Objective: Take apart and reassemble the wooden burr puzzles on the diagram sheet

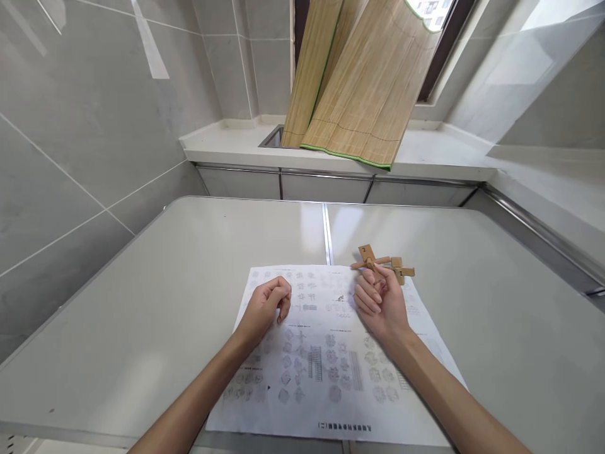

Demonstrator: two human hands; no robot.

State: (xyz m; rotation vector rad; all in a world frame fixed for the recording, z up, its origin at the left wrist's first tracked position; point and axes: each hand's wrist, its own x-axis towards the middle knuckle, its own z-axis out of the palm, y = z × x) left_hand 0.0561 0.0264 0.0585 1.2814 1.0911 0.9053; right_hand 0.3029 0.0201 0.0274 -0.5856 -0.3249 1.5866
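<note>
My right hand (382,301) is closed, thumb and fingers pinching the near end of a wooden piece assembly (370,260). That assembly is made of several crossed brown sticks and flat blocks, one marked 2, and sits at the top right edge of the paper sheet. My left hand (269,305) rests over the upper left part of the sheet, its fingers curled; whether anything is inside them is hidden. Beneath both hands lies the large white printed paper sheet (321,403), covered with small diagrams and upside-down text.
The sheet lies on a pale folding table (142,328) with a seam down the middle. Behind it stand a white counter (227,140) with a sink edge and a hanging bamboo mat (363,94). Grey tiled walls flank both sides.
</note>
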